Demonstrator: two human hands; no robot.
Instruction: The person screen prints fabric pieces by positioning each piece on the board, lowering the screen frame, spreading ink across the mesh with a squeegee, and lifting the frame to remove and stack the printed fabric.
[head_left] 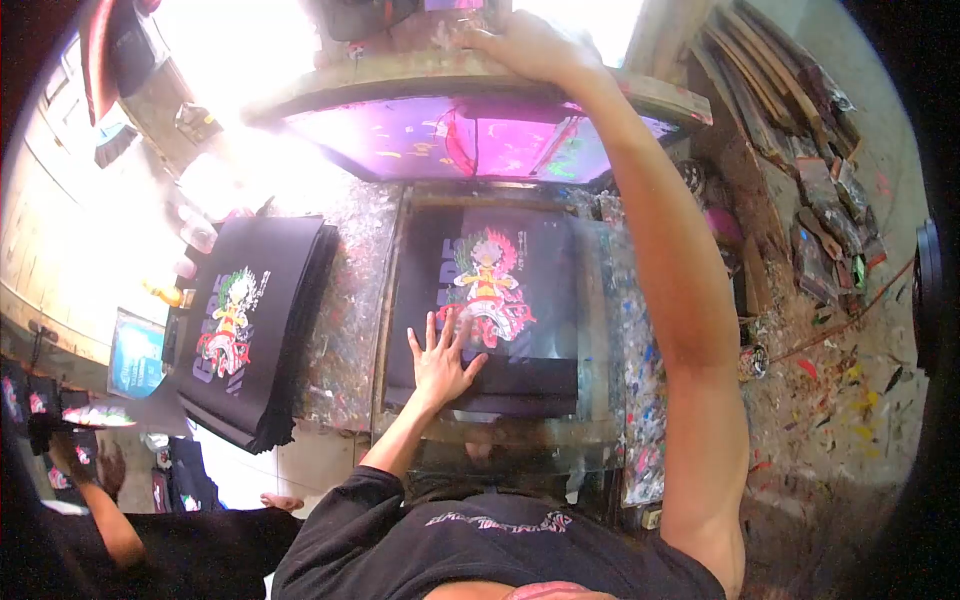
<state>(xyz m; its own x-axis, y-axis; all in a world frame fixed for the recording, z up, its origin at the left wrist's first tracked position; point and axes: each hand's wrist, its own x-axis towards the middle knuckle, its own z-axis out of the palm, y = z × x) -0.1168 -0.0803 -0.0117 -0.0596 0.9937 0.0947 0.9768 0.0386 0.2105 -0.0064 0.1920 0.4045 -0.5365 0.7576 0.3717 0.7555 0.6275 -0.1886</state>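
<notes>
My left hand [443, 368] lies flat, fingers spread, on the lower part of a black fabric panel [550, 300]. The panel carries a colourful cartoon figure in red, white, yellow and green, with pale purple lettering beside it. It rests on a flat printing board [598, 330]. Up at the top, my right hand [540, 48] holds the wooden edge of a screen printing frame [650, 95], which stands tilted up behind the panel. Some of its fingers are lost in glare. Pink and purple stains cover the frame's mesh.
To the left stands a stack of black printed panels [270, 290]. Another person's arm [110, 525] is at the lower left, near a dark panel. Wooden strips [770, 80] lie at the upper right, by a paint-spattered surface [840, 400]. A blue-labelled pack [138, 355] sits beyond the stack.
</notes>
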